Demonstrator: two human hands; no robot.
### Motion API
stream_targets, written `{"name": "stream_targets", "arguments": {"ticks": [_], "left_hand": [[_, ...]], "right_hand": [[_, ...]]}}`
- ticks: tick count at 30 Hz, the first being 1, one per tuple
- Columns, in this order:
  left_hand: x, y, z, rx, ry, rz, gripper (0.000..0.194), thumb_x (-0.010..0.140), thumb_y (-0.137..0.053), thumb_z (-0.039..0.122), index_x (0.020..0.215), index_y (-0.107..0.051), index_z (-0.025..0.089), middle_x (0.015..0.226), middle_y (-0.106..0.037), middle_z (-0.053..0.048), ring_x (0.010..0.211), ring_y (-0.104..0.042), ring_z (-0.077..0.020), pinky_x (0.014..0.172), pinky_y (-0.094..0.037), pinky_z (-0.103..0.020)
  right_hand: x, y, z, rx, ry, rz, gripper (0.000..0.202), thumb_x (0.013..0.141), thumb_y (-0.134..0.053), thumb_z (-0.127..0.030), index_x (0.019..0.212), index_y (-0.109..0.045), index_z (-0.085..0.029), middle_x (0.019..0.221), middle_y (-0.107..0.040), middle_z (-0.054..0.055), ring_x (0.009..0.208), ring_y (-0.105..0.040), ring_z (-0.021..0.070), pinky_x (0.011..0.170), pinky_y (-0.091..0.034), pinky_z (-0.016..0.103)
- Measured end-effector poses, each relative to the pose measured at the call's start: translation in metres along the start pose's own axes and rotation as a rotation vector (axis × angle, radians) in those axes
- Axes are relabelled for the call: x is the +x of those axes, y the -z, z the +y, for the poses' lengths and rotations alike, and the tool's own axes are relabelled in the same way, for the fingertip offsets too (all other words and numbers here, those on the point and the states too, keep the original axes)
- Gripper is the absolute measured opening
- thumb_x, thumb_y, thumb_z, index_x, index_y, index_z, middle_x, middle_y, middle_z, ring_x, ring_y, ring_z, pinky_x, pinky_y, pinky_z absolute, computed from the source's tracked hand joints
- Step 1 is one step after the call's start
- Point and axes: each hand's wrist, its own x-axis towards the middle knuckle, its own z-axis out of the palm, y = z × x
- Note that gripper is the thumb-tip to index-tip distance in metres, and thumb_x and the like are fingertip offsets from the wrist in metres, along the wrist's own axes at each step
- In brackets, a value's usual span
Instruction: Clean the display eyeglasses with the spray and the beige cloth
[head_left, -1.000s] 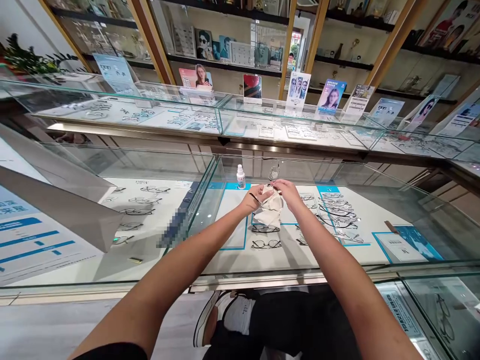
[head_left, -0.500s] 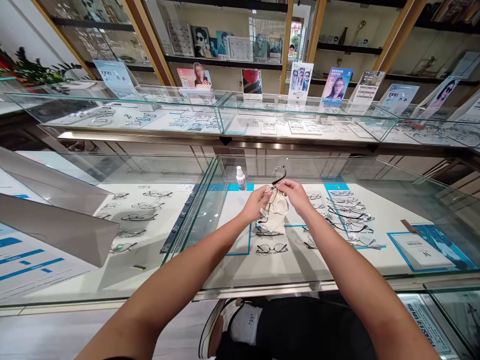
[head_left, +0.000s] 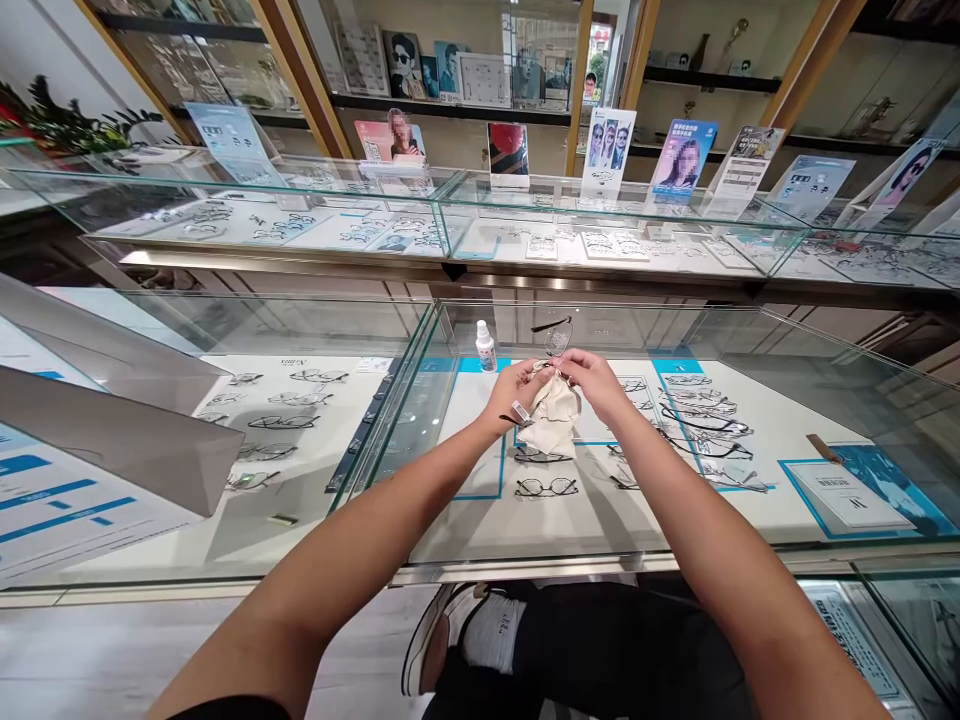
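A pair of eyeglasses (head_left: 557,340) is held above the glass counter between my two hands. One lens stands up past my fingers, its dark temple pointing left; the other temple, with a small white tag (head_left: 520,411), sticks out below my left hand. My left hand (head_left: 517,390) is closed on the frame. A cream cloth (head_left: 553,420) hangs bunched beneath the fingers. My right hand (head_left: 594,380) pinches the cloth against the eyeglasses near the bridge; its fingertips are partly hidden. A white spray bottle (head_left: 485,347) stands just beyond my left hand.
Rows of eyeglasses lie inside the glass display case (head_left: 525,572), left and right of my arms. A large folded white card (head_left: 97,480) stands at left. A booklet (head_left: 851,495) lies at right. Behind is another display counter (head_left: 525,262) with upright advertising cards.
The eyeglasses have turned in my hands, so the upper temple now points left and the tagged one sticks out left. My hands stay close together at the cloth. The view has shifted slightly.
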Motion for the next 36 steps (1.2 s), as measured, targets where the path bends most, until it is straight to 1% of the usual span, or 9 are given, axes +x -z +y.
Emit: {"name": "stream_targets", "arguments": {"ticks": [4, 9, 12, 16, 19, 23, 28, 33, 36], "left_hand": [[-0.001, 0.001, 0.004, 0.07, -0.013, -0.041, 0.041, 0.085, -0.076, 0.058, 0.081, -0.067, 0.017, 0.075, -0.062, -0.002, 0.073, -0.053, -0.0175, 0.067, -0.041, -0.028], [-0.002, 0.0, 0.002, 0.032, -0.039, -0.12, 0.043, 0.093, -0.067, 0.059, 0.1, -0.071, 0.017, 0.094, -0.071, -0.005, 0.086, -0.06, -0.0196, 0.078, -0.046, -0.028], [0.0, 0.0, -0.003, -0.08, 0.012, -0.147, 0.048, 0.089, -0.071, 0.063, 0.097, -0.069, 0.016, 0.086, -0.069, -0.004, 0.077, -0.058, -0.0173, 0.072, -0.046, -0.027], [0.007, 0.006, -0.01, -0.197, 0.164, -0.052, 0.049, 0.085, -0.075, 0.064, 0.084, -0.065, 0.016, 0.069, -0.061, 0.0, 0.06, -0.049, -0.0118, 0.058, -0.039, -0.025], [0.011, 0.013, -0.01, -0.368, 0.257, -0.028, 0.047, 0.084, -0.078, 0.061, 0.09, -0.068, 0.016, 0.072, -0.064, 0.0, 0.06, -0.053, -0.0112, 0.059, -0.043, -0.024], [0.014, 0.021, -0.004, -0.525, 0.255, -0.04, 0.05, 0.077, -0.087, 0.057, 0.096, -0.07, 0.014, 0.081, -0.071, -0.003, 0.071, -0.062, -0.0134, 0.069, -0.05, -0.025], [0.012, 0.023, 0.004, -0.513, 0.207, -0.128, 0.05, 0.078, -0.086, 0.057, 0.097, -0.073, 0.013, 0.084, -0.073, -0.007, 0.082, -0.067, -0.0179, 0.076, -0.052, -0.028], [0.01, 0.022, 0.009, -0.439, 0.213, -0.138, 0.051, 0.079, -0.086, 0.059, 0.098, -0.073, 0.013, 0.087, -0.073, -0.006, 0.078, -0.063, -0.0139, 0.078, -0.051, -0.026], [0.01, 0.022, 0.009, -0.427, 0.208, -0.152, 0.052, 0.081, -0.083, 0.06, 0.099, -0.072, 0.013, 0.089, -0.073, -0.007, 0.078, -0.064, -0.0144, 0.077, -0.051, -0.026]], "right_hand": [[0.001, 0.001, 0.001, -0.008, 0.003, 0.01, 0.032, 0.068, -0.085, -0.052, 0.079, -0.078, -0.023, 0.085, -0.074, 0.002, 0.073, -0.053, 0.0162, 0.069, -0.041, 0.032], [0.005, 0.007, 0.004, -0.007, -0.01, 0.036, 0.029, 0.068, -0.083, -0.049, 0.08, -0.08, -0.023, 0.086, -0.075, 0.002, 0.076, -0.055, 0.0171, 0.069, -0.04, 0.031], [0.007, 0.013, 0.003, -0.033, -0.009, 0.079, 0.024, 0.07, -0.08, -0.046, 0.079, -0.08, -0.024, 0.09, -0.075, 0.002, 0.076, -0.053, 0.0161, 0.069, -0.038, 0.031], [0.008, 0.023, -0.005, -0.06, 0.007, 0.128, 0.023, 0.07, -0.079, -0.046, 0.079, -0.079, -0.024, 0.094, -0.075, 0.003, 0.076, -0.052, 0.0161, 0.067, -0.035, 0.03], [0.005, 0.026, -0.012, -0.092, 0.0, 0.074, 0.023, 0.072, -0.076, -0.045, 0.08, -0.079, -0.024, 0.09, -0.073, 0.003, 0.075, -0.051, 0.0156, 0.067, -0.034, 0.03], [0.001, 0.023, -0.017, -0.161, -0.048, -0.049, 0.023, 0.072, -0.077, -0.044, 0.077, -0.079, -0.022, 0.081, -0.07, 0.002, 0.07, -0.049, 0.0142, 0.067, -0.032, 0.031], [-0.002, 0.015, -0.015, -0.189, -0.08, -0.106, 0.024, 0.069, -0.076, -0.043, 0.075, -0.078, -0.02, 0.072, -0.066, 0.001, 0.069, -0.048, 0.0145, 0.067, -0.034, 0.031], [-0.002, 0.012, -0.012, -0.203, -0.099, -0.105, 0.023, 0.067, -0.077, -0.041, 0.072, -0.077, -0.019, 0.07, -0.065, 0.001, 0.068, -0.048, 0.0143, 0.068, -0.036, 0.032], [-0.001, 0.012, -0.011, -0.207, -0.098, -0.102, 0.021, 0.066, -0.077, -0.04, 0.07, -0.076, -0.019, 0.071, -0.066, 0.002, 0.069, -0.05, 0.015, 0.07, -0.038, 0.032]]}}
